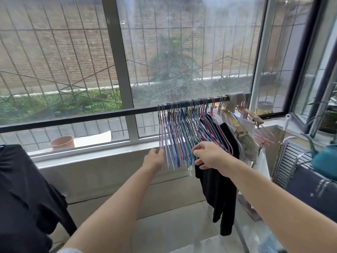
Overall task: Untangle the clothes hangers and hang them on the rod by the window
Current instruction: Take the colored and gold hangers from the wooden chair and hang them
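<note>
While both forearms are reaching out from the bottom of the head view, I am watching the left hand (pixel 154 159) pressing against the outer left edge of the bunch of hangers (pixel 179 136), its fingers (pixel 160 152) lying fairly straight against the wires rather than curling round any one of them, as far as I can tell. My right hand (pixel 209 155) is hovering just in front of the bunch's lower right corner, thumb and fingers spread in a loose claw and, by my reading, gripping nothing; the hangers are lying directly ahead of it and a little left. Both hands are sitting about equally near, bracketing the bundle from either side. The hangers are hanging by their hooks on the rod (pixel 91 117), packed tight, their long wire arms slanting down and toward me, while the rod itself is running left to right across the window (pixel 182 52). A black garment (pixel 220 179) is hanging just right of the bunch. I am judging that the next move turns on parting the wires sideways along the rod's line.
</note>
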The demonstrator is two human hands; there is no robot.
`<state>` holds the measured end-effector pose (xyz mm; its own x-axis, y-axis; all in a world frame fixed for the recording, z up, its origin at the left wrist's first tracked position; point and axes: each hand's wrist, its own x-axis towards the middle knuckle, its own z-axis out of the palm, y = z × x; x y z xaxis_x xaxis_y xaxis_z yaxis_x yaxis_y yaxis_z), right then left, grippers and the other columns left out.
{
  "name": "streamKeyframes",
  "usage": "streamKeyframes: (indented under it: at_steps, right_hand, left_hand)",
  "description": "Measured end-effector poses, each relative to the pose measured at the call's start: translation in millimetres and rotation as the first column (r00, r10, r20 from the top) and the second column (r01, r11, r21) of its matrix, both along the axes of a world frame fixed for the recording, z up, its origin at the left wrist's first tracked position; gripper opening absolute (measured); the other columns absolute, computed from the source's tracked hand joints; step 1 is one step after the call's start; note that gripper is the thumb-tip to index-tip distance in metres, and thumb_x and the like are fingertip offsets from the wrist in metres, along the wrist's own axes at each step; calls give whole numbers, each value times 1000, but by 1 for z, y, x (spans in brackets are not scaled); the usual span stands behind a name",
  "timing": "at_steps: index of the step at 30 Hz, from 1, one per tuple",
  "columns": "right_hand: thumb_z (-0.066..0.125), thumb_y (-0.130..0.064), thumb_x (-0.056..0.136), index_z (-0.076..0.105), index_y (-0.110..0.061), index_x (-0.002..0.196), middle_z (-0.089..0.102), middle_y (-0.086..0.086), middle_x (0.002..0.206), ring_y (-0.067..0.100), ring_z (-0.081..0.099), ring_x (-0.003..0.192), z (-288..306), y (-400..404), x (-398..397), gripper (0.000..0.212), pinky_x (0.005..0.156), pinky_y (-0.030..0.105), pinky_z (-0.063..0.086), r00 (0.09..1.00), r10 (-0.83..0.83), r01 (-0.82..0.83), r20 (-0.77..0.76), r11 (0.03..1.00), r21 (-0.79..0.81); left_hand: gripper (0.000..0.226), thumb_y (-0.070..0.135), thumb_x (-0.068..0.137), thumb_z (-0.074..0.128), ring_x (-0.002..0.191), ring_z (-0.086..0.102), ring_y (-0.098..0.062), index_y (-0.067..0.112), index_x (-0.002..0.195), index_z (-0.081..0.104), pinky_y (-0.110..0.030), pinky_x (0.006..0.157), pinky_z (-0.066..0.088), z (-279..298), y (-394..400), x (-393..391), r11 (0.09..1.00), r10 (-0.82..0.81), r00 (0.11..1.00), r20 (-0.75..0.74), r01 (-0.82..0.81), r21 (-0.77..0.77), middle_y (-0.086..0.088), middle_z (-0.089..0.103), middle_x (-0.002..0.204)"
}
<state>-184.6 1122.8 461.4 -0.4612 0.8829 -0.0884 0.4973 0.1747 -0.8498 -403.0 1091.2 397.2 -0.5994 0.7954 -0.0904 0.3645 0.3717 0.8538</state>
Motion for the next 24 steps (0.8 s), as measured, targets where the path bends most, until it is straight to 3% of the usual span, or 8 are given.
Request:
streamKeyframes:
  at_steps: [2, 5, 8, 11, 18, 20, 23, 24]
  right_hand:
    - [49, -20, 104, 60, -18, 117, 64, 3, 109, 18, 70, 95, -9, -8, 1, 17, 85, 38, 62, 1000, -19, 18, -18, 999, -32]
    - [53, -18, 101, 64, -17, 108, 67, 7, 109, 20, 73, 92, -47, -28, 14, 13, 86, 42, 62, 992, -114, 106, -54, 984, -140]
    - [54, -12, 98, 65, -12, 99, 68, 10, 102, 21, 70, 78, -116, -63, 42, 11, 84, 42, 61, 964, -262, 235, -46, 922, -308]
    - [52, -9, 97, 64, -11, 99, 63, 8, 89, 19, 64, 66, -189, -111, 79, 12, 65, 32, 57, 926, -377, 349, 30, 821, -452]
    - [57, -9, 92, 51, -13, 85, 49, 9, 73, 18, 50, 51, -312, -262, 248, 10, 49, 23, 38, 672, -683, 642, 288, 342, -687]
    - [54, -9, 98, 59, -5, 93, 56, 14, 80, 22, 55, 59, -332, -313, 306, 9, 57, 30, 45, 517, -756, 730, 401, 146, -667]
    - [42, -8, 104, 55, 13, 127, 61, 35, 104, 45, 63, 84, -363, -398, 396, 34, 88, 43, 55, 242, -816, 772, 525, -166, -614]
    - [38, -8, 105, 54, 15, 129, 58, 38, 101, 48, 61, 82, -375, -419, 419, 36, 86, 41, 54, 193, -802, 766, 566, -237, -597]
  left_hand:
    - [51, 40, 103, 44, 128, 53, -29, 12, 145, 48, -33, 101, 39, -2, -17, 2, 999, 33, 999, -37, -31, 44, -12, 51, 145]
    - [24, 25, 98, 51, 101, 61, -25, 15, 114, 64, -31, 82, 46, -18, -49, 21, 992, -23, 998, -50, 29, 120, -6, 65, 115]
    - [19, 11, 96, 51, 71, 61, -22, 18, 88, 67, -29, 64, 46, -60, -80, 59, 970, -240, 964, 114, 234, 61, -3, 67, 84]
    - [21, 7, 98, 48, 64, 59, -21, 11, 93, 68, -29, 60, 45, -112, -105, 96, 917, -372, 891, 262, 396, -43, -6, 66, 79]
    - [17, 5, 97, 52, 65, 57, -20, 11, 91, 67, -28, 61, 42, -228, -178, 219, 704, -474, 731, 491, 649, -287, -8, 61, 84]
    - [17, 4, 96, 53, 68, 58, -21, 11, 91, 68, -29, 63, 43, -242, -193, 246, 652, -503, 702, 504, 691, -312, -8, 62, 84]
    - [18, 4, 95, 52, 70, 59, -23, 9, 92, 70, -30, 65, 44, -257, -211, 292, 584, -536, 683, 496, 724, -367, -9, 63, 84]
    - [19, 3, 95, 52, 71, 60, -23, 9, 92, 70, -30, 65, 45, -260, -213, 305, 575, -534, 686, 495, 723, -382, -9, 64, 84]
